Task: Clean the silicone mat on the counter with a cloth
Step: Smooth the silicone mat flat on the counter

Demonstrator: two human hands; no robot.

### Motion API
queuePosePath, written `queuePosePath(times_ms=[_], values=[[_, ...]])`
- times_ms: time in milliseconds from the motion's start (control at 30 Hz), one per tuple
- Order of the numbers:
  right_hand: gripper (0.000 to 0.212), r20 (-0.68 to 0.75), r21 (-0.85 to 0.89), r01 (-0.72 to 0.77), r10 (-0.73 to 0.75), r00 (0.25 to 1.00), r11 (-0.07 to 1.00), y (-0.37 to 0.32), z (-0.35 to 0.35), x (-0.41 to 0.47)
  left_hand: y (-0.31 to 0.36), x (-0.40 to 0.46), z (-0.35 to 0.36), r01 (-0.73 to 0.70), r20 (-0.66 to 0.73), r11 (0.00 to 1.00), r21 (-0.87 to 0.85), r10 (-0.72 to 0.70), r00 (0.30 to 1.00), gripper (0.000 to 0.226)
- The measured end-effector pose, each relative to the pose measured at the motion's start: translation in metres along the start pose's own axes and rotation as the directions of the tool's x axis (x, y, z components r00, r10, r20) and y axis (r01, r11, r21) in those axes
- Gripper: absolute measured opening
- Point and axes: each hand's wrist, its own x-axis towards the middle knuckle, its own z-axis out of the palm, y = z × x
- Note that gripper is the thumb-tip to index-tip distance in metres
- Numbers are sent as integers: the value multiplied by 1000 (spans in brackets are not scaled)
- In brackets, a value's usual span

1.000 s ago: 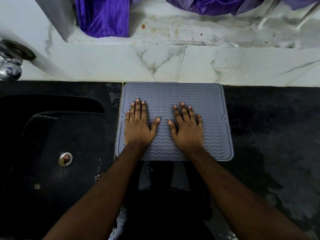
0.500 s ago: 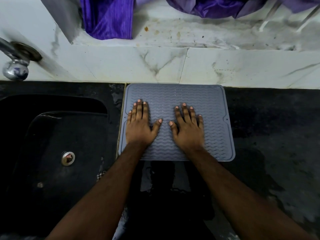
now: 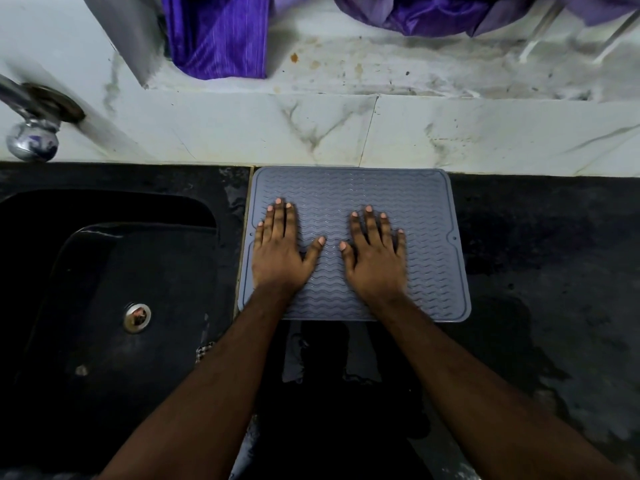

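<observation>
A grey silicone mat (image 3: pixel 426 202) with a wavy ribbed surface lies flat on the black counter (image 3: pixel 540 258), its far edge against the white marble backsplash. My left hand (image 3: pixel 278 251) rests palm down on the mat's left half, fingers straight. My right hand (image 3: pixel 375 258) lies flat on the middle of the mat, fingers spread. Neither hand holds anything. A small checked piece of fabric (image 3: pixel 202 353) peeks out beside my left forearm at the sink's edge.
A black sink (image 3: pixel 104 306) with a metal drain (image 3: pixel 137 317) sits to the left of the mat. A chrome tap (image 3: pixel 31 133) juts from the wall at far left. Purple fabric (image 3: pixel 221 32) hangs over the marble ledge behind. The counter at right looks wet.
Both hands stay flat on the mat in nearly the same spots. The view has shifted slightly, so the scene sits a little further right and lower.
</observation>
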Motion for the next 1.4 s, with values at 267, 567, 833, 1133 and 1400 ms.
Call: queuePosePath(times_ms=[267,567,833,1133,1400], values=[[64,-9,-7,-10,10,1000,1000,-1,2,0,-1,0,-1,-4,3,1000,-6,5,1000,90],[63,-4,-18,-36,36,999,999,-5,4,-1,-2,2,-1,-8,13,1000,-4,8,1000,91],[62,-9,6,-53,53,999,999,-7,6,-2,-2,1,-3,-7,17,1000,-9,7,1000,90],[62,-13,31,-95,95,995,995,-16,7,-4,-3,0,-6,-2,49,1000,-23,3,999,90],[62,56,15,-102,101,993,995,-17,-1,-3,0,-2,-13,34,89,998,-46,-30,996,90]])
